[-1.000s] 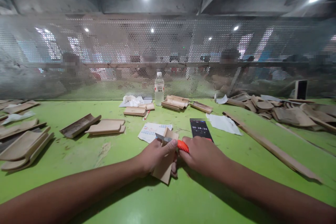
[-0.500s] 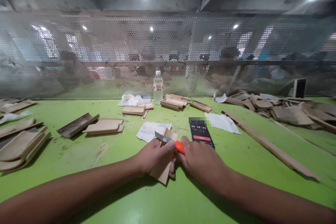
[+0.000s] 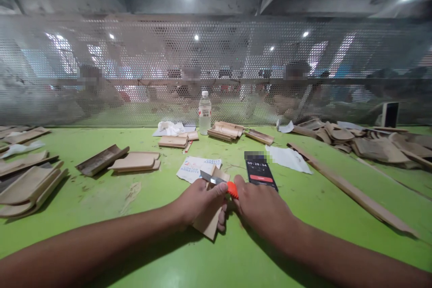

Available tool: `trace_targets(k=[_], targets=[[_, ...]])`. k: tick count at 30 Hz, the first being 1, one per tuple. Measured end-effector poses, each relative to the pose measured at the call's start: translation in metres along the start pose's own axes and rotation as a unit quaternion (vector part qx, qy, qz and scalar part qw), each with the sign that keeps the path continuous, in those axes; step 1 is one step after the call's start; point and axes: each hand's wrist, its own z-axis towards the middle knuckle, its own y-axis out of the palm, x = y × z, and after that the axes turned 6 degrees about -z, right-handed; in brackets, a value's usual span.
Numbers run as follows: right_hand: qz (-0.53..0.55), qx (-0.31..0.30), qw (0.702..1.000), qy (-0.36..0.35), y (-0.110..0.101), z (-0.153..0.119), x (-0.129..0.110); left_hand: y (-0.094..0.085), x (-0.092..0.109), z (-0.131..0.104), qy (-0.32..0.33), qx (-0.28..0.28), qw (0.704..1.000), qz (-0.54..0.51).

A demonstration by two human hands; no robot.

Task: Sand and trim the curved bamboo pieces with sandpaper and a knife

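My left hand is wrapped round a pale, slightly curved piece of bamboo or wood, which slants across the palm with its lower corner toward me. In my right hand is a utility knife with an orange handle. Its metal blade points left and lies across the upper part of the piece, and my left thumb presses by the blade's base. Whether the edge is cutting in cannot be made out. Behind the hands lies a sheet of sandpaper, printed backing up. A phone showing a timer lies beyond my right hand.
Curved pieces lie to the left, with a stack at the far left. A water bottle stands before the perforated screen. A heap of pieces and a long strip occupy the right of the green table.
The whole view has shifted very slightly. Both hands, the knife and the held piece keep almost the same places relative to one another.
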Motion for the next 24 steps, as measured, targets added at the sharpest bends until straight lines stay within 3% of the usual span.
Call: trace_targets(k=[6,9,14,20,24], targets=[[-0.023,0.016,0.999,0.024,-0.005,0.004,0.008,0.002,-0.001,0.001,-0.028,0.060,0.997,-0.045],[-0.006,0.024,0.999,0.024,-0.007,0.004,0.008,-0.002,0.001,0.002,-0.024,0.043,0.998,-0.048],[0.070,0.020,0.996,-0.042,-0.001,-0.005,-0.003,-0.009,0.003,-0.001,-0.021,-0.022,0.999,-0.026],[0.081,0.028,0.994,-0.063,-0.002,-0.012,-0.006,-0.008,0.005,-0.007,-0.064,-0.012,0.997,-0.030],[0.096,0.029,0.992,-0.079,-0.003,-0.012,-0.008,-0.005,0.006,-0.010,-0.053,-0.006,0.998,-0.032]])
